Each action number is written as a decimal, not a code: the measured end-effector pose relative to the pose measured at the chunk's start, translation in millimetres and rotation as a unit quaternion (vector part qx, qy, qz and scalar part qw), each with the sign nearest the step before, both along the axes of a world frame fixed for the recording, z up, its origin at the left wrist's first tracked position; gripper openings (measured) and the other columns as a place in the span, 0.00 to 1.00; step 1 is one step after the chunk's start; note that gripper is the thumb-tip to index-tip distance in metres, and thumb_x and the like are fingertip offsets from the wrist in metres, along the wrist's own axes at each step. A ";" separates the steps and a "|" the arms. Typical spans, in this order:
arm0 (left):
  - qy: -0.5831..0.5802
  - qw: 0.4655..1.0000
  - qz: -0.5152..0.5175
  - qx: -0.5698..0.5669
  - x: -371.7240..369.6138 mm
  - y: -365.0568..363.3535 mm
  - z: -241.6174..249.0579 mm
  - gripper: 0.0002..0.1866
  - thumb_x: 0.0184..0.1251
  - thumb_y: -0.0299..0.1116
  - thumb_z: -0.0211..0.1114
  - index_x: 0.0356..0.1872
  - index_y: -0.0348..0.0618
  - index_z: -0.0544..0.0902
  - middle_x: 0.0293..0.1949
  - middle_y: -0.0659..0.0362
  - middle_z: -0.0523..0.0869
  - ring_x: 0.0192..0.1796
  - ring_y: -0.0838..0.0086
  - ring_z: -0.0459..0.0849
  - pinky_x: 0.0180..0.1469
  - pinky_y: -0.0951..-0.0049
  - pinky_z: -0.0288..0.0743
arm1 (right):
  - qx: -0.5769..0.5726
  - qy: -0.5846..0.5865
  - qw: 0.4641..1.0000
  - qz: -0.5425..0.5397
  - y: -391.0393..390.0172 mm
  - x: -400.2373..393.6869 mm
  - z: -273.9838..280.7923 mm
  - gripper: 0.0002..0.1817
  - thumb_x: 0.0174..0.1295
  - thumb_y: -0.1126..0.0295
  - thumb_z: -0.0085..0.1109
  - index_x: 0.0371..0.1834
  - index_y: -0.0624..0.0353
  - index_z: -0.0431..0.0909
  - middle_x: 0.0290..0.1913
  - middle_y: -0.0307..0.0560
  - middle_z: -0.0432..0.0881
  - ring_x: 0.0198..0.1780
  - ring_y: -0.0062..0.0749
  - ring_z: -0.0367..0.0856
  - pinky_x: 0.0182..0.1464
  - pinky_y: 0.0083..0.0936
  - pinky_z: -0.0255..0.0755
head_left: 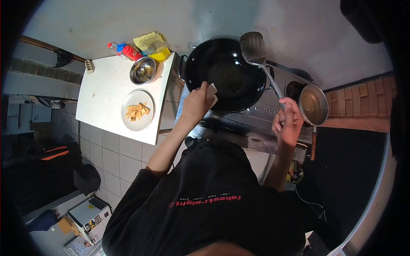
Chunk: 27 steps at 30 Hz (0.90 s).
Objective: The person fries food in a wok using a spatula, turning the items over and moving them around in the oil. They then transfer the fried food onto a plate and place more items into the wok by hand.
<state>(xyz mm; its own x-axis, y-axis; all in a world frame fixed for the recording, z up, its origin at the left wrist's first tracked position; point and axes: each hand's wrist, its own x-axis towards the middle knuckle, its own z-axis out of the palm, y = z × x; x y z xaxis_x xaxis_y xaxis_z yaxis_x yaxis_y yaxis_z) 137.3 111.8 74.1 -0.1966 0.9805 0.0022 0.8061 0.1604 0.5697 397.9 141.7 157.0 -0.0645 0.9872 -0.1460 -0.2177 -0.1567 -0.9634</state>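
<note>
My left hand (197, 104) is closed at the near-left rim of a black wok (226, 79), with a small flat white piece (213, 91) between its fingers; I cannot tell what the piece is. A shallow, shiny pool of liquid lies in the wok. To the right, my right hand (289, 119) grips the handle of a metal spatula (254, 48). Its broad slotted blade is raised toward the wall, overlapping the wok's far-right rim in this view. Near the right hand stands a small saucepan (317, 104) with brownish contents and a wooden handle.
Left of the stove (267, 112), a white table (102, 96) bears a plate (127, 118) of golden-brown pieces and a metal bowl (133, 77). Behind these are a red bottle (131, 53) and a yellow container (160, 53). Brickwork (358, 100) borders the stove's right side.
</note>
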 end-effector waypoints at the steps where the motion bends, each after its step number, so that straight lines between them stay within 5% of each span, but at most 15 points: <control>1: 0.002 1.000 -0.001 0.000 3.5 3.2 -5.2 0.21 0.61 0.37 0.67 0.51 0.41 0.72 0.38 0.40 0.86 0.40 0.43 0.85 0.42 0.49 0.80 | 0.004 0.006 1.000 0.012 2.0 2.2 -1.4 0.12 0.77 0.65 0.44 0.46 0.60 0.75 0.20 0.29 0.55 0.15 0.11 0.55 0.15 0.15 0.45; 9: 0.116 0.993 0.003 -0.032 12.5 27.0 -28.6 0.16 0.61 0.34 0.64 0.46 0.38 0.73 0.40 0.44 0.85 0.37 0.47 0.87 0.39 0.51 0.83 | 0.009 0.018 1.000 0.013 6.5 10.4 -1.8 0.11 0.77 0.66 0.43 0.46 0.61 0.74 0.21 0.30 0.56 0.15 0.11 0.55 0.15 0.15 0.46; 13: 0.079 0.996 -0.016 -0.024 7.0 19.0 -12.0 0.16 0.60 0.33 0.65 0.46 0.39 0.73 0.40 0.44 0.85 0.40 0.47 0.86 0.41 0.51 0.82 | 0.012 0.019 1.000 0.014 6.7 11.7 -3.5 0.11 0.77 0.66 0.43 0.46 0.61 0.75 0.21 0.30 0.56 0.15 0.11 0.56 0.15 0.14 0.46; 17: -0.045 0.998 -0.024 -0.033 -13.5 -5.2 5.4 0.18 0.62 0.35 0.66 0.48 0.39 0.74 0.41 0.42 0.85 0.45 0.46 0.84 0.46 0.52 0.78 | 0.007 0.019 1.000 0.005 5.5 9.9 -3.1 0.11 0.77 0.66 0.43 0.46 0.61 0.75 0.20 0.29 0.56 0.15 0.11 0.55 0.15 0.14 0.46; 19: -0.178 0.981 -0.004 -0.081 -25.0 -16.8 13.2 0.19 0.63 0.37 0.68 0.49 0.38 0.76 0.38 0.44 0.85 0.38 0.56 0.87 0.39 0.60 0.78 | 0.024 -0.004 1.000 0.016 6.4 9.1 -6.6 0.11 0.77 0.66 0.43 0.45 0.61 0.75 0.19 0.29 0.56 0.14 0.10 0.55 0.14 0.15 0.46; 20: -0.252 0.958 0.029 -0.132 -29.1 -21.0 19.9 0.18 0.65 0.37 0.68 0.49 0.37 0.76 0.32 0.52 0.84 0.29 0.71 0.84 0.32 0.72 0.75 | 0.024 -0.004 1.000 0.019 7.3 7.7 -8.5 0.11 0.77 0.66 0.43 0.45 0.61 0.75 0.19 0.29 0.56 0.14 0.10 0.55 0.14 0.15 0.46; 23: -0.412 0.904 0.055 -0.102 -49.0 -33.9 6.4 0.17 0.67 0.36 0.68 0.49 0.36 0.77 0.28 0.60 0.81 0.24 0.82 0.77 0.27 0.80 0.69 | 0.020 -0.049 0.998 0.032 11.8 -0.5 -16.0 0.12 0.77 0.67 0.43 0.45 0.61 0.75 0.18 0.28 0.56 0.13 0.09 0.55 0.14 0.15 0.45; 27: -0.448 0.891 0.028 -0.058 -67.5 -25.9 12.2 0.13 0.68 0.31 0.66 0.49 0.37 0.77 0.30 0.65 0.79 0.28 0.84 0.76 0.30 0.81 0.70 | 0.016 -0.057 0.997 0.058 19.5 -15.7 -31.2 0.12 0.77 0.67 0.43 0.44 0.61 0.76 0.17 0.28 0.56 0.13 0.09 0.54 0.14 0.15 0.45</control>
